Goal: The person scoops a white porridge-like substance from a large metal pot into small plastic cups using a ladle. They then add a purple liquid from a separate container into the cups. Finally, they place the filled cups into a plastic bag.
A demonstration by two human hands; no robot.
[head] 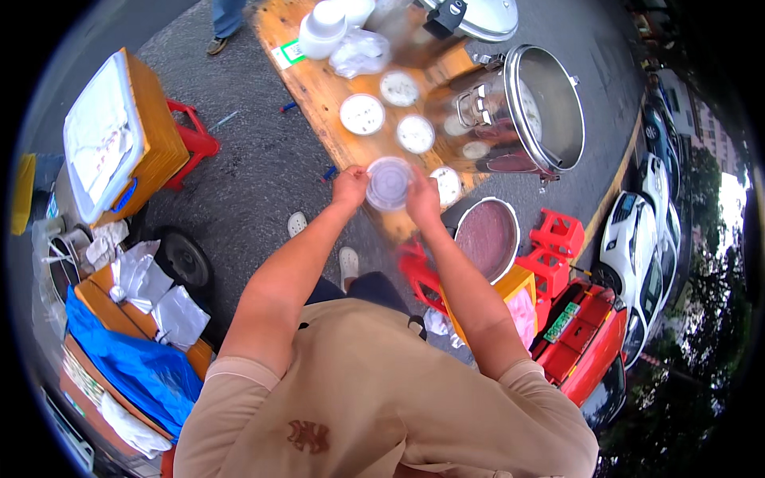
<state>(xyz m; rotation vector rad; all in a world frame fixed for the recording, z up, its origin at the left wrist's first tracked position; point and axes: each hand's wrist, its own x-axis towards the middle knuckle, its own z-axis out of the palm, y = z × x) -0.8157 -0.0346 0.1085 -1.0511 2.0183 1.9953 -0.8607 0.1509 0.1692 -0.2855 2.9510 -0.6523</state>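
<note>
Near the front corner of the wooden table, my left hand (351,187) pinches the left rim of a round, translucent plastic tub with a lid (388,184). My right hand (422,199) grips the tub's opposite side. Its contents look pale purple through the plastic. Just beyond stand several round tubs with white, speckled tops, among them a left one (362,114) and a middle one (415,134). Another speckled tub (446,185) sits right of my right hand, partly hidden by it.
A tall steel pot (547,110) stands open at the table's right, a purple-filled pot (487,240) below it. Stacked white bowls (323,30) and a plastic bag (360,52) occupy the far end of the wooden table (323,101). Red stools (553,233) and a yellow-sided box (152,140) flank me.
</note>
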